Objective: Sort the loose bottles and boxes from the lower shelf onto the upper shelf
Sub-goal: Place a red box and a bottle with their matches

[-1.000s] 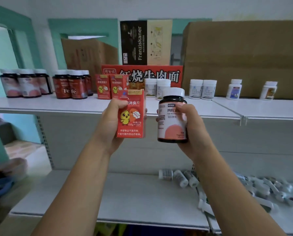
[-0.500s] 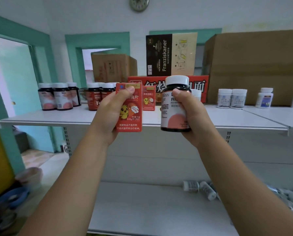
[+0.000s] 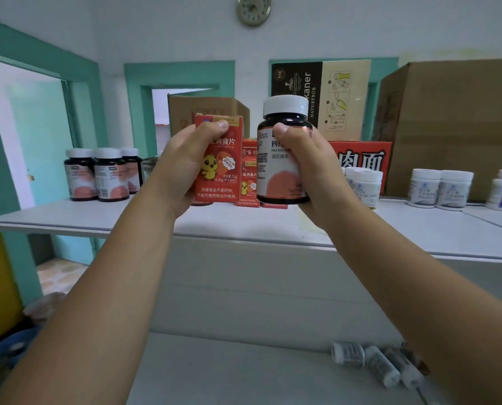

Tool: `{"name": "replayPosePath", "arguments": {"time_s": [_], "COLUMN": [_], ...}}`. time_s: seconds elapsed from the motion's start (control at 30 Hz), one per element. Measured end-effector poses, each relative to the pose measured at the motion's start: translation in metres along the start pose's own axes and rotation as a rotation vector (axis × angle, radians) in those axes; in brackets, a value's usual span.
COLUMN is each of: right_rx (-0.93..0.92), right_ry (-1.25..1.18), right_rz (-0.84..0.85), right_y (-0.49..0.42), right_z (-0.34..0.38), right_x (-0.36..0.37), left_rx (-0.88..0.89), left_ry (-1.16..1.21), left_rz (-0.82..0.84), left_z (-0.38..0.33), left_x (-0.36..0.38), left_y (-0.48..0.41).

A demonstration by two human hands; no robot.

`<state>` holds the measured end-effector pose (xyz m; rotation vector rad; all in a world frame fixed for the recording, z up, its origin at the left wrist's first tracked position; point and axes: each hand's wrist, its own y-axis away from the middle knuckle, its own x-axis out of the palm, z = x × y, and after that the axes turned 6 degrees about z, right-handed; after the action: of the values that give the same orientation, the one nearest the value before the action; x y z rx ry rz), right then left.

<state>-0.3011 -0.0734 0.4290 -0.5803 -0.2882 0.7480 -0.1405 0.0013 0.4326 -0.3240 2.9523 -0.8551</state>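
My left hand [image 3: 182,165] grips a red box with a yellow chick [image 3: 219,173], held upright over the upper shelf [image 3: 68,217]. My right hand [image 3: 311,168] grips a dark bottle with a white cap [image 3: 283,147] beside it, also upright above the shelf. More red boxes [image 3: 249,176] stand on the upper shelf behind them. Three dark bottles [image 3: 103,175] stand at the shelf's left. Small white bottles [image 3: 369,361] lie on their sides on the lower shelf [image 3: 229,375], bottom right.
White bottles [image 3: 439,188] stand on the upper shelf at the right. Behind them are a large cardboard box [image 3: 454,124], a red noodle carton [image 3: 360,159] and a black-and-tan carton [image 3: 320,97]. A doorway opens at the left. A clock [image 3: 253,8] hangs on the wall.
Both hands have risen with the box and the bottle, from in front of the shelf edge to above the upper shelf. The view has tilted up and shifted left.
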Motion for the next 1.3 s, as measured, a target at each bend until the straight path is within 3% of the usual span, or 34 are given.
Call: {"name": "replayPosePath", "arguments": {"time_s": [0.23,0.63,0.9,1.3], "right_rx": [0.027,0.139,0.171,0.173], "right_ry": [0.118,0.188,0.156,0.129], "right_rz": [0.032,0.083,0.048,0.03], "right_y": [-0.033,-0.058,-0.063,-0.062], "right_z": [-0.019,-0.065,-0.088,-0.086], "right_x": [-0.034,-0.079,-0.078,-0.083], "left_rx": [0.008,-0.226,-0.136,-0.02], "left_ry": [-0.188,-0.586,-0.84,-0.919], "left_rz": [0.047,0.302,0.353,0.353], "left_z": [0.022,0.046,0.049,0.051], "left_x": [-0.012,-0.036,-0.033,-0.041], "left_y": [-0.059,-0.111,-0.115,-0.113]}}
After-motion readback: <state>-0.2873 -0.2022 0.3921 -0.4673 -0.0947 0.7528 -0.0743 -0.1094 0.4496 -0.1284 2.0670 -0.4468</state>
